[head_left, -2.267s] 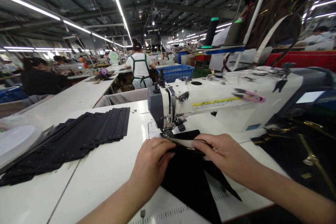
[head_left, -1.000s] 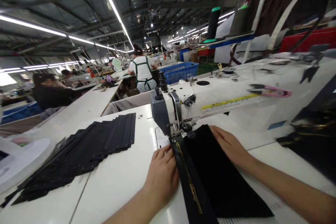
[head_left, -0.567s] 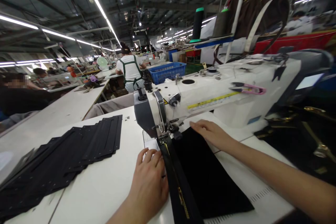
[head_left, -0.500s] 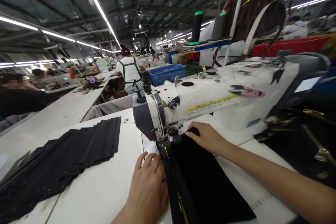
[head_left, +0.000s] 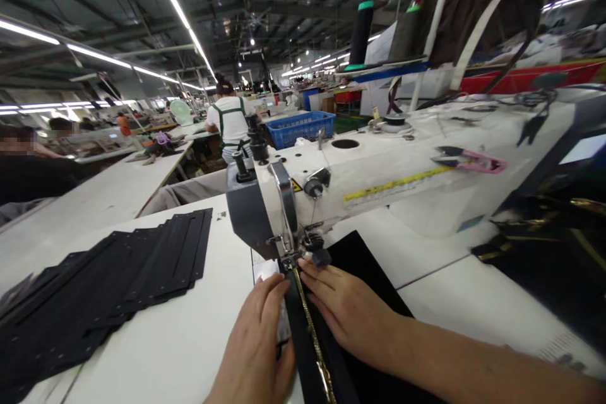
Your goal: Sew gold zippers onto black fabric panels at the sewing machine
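Under the needle area of a white sewing machine [head_left: 402,170] lies a black fabric panel [head_left: 356,259] with a gold-toothed zipper [head_left: 310,328] along its left side. My left hand [head_left: 258,334] rests beside the strip, its fingertips touching the left edge close to the presser foot [head_left: 288,261]. Flat on the cloth to the right of the zipper is my right hand [head_left: 355,309], fingers stretched forward to the foot. It covers part of the panel. Neither hand grips anything; both press on the work from above.
Overlapping black pieces [head_left: 118,284] are spread on the left of the white table [head_left: 180,341]. Pink-handled thread snips [head_left: 473,160] lie against the machine arm. Dark items with gold zippers [head_left: 553,246] are piled at right. A person [head_left: 231,117] works beyond, near a blue crate [head_left: 303,127].
My right hand has moved from the panel's far edge back and left, onto the cloth beside the presser foot. My left hand stays beside the zipper. The view has shifted slightly.
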Tool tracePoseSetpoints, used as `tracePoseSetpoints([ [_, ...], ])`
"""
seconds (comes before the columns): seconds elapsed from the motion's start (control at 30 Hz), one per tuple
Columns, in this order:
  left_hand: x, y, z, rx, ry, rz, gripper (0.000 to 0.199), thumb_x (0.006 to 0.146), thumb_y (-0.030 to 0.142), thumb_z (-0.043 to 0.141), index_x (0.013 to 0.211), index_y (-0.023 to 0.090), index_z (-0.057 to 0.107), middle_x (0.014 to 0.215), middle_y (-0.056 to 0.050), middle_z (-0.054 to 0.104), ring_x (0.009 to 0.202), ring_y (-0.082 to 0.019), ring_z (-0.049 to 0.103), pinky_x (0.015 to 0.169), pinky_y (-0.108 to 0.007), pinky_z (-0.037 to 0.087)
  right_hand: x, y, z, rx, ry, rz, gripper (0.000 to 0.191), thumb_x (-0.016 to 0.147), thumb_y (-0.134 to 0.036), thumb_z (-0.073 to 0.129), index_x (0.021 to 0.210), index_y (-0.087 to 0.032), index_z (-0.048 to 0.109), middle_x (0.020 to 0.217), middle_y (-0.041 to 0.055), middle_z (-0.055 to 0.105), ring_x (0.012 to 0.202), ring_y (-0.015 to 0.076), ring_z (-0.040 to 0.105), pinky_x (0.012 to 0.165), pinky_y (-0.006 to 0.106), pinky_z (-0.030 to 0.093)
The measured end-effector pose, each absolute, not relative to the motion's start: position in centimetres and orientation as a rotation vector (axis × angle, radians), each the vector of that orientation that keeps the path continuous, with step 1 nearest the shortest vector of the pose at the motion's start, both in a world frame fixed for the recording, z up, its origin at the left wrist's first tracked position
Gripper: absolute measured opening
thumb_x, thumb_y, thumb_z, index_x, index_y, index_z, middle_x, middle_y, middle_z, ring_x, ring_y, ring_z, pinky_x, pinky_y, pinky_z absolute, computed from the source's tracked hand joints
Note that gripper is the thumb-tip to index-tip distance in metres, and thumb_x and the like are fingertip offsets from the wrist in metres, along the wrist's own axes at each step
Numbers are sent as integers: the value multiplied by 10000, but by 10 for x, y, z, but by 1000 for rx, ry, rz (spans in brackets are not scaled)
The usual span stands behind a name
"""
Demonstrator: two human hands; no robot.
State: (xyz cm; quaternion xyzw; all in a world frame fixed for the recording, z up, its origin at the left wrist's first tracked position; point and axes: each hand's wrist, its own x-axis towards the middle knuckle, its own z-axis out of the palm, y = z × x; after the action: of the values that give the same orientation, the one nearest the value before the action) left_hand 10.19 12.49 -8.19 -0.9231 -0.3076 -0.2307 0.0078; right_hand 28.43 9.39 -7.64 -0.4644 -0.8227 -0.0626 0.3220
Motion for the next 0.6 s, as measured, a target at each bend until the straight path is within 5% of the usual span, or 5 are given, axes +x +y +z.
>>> tracePoseSetpoints([
  [0.23, 108, 135, -75, -2944, -624, -638, 365, 767, 67, 371, 1081, 114, 552, 1179, -143, 551, 1133, -270, 487, 907, -465, 467, 291, 98, -82, -1242, -2213, -129, 370, 875, -90, 309, 1095, 64, 563, 1129, 219, 571, 1102, 260, 506, 988, 356, 388],
  [0.6, 111, 135, -72, -2946, -579, -622, 329, 796, 80, 378, 1067, 76, 565, 1132, -158, 571, 1100, -285, 503, 885, -470, 485, 292, 98, -86, -1308, -2304, -171, 364, 870, -105, 346, 1143, 41, 538, 1202, 209, 524, 1153, 240, 461, 1020, 337, 345],
])
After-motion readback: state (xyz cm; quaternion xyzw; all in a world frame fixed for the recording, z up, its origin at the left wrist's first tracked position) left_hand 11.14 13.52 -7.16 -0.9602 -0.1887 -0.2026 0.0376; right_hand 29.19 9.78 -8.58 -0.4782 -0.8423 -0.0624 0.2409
